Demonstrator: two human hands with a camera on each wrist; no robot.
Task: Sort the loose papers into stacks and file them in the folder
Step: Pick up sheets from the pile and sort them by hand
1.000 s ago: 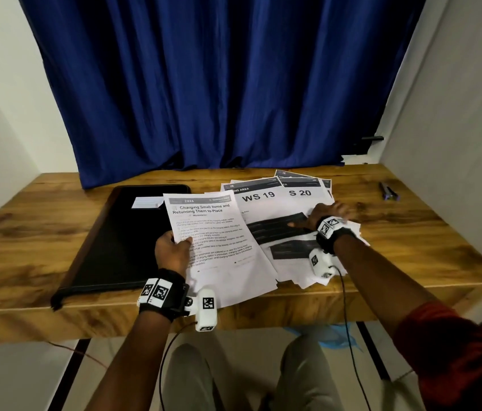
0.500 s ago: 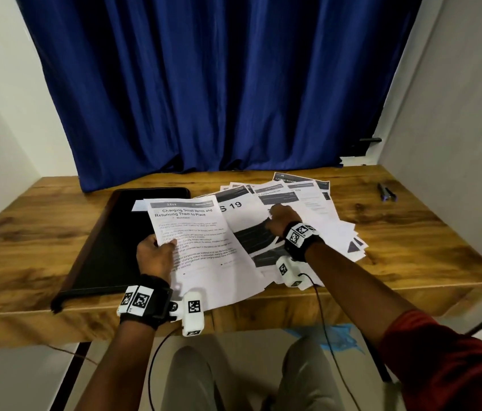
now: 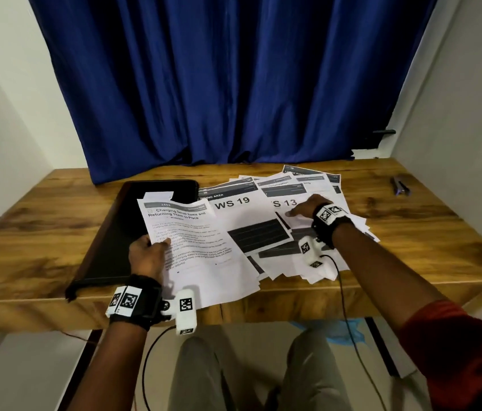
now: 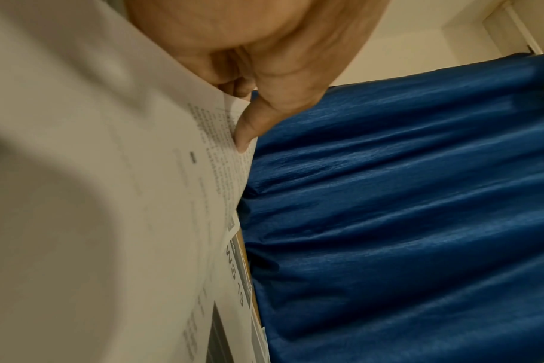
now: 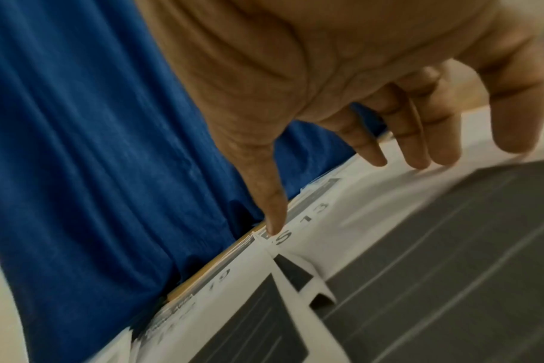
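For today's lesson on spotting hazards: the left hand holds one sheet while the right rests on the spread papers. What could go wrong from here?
1. The loose papers overhang the table's front edge; a sweep of the right hand could push some off.
2. The left hand pinches the text sheet at one edge; it may crease or slip.

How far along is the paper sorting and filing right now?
Early. Done: little; no neat stack shows yet, and the black folder lies closed on the table with nothing visibly filed. In hand: the left hand holds the "Charging Small Items" sheet by its edge, while the right hand rests with straight fingers on the "S 13" sheet. Left: sort the fanned loose papers into stacks, then file them.
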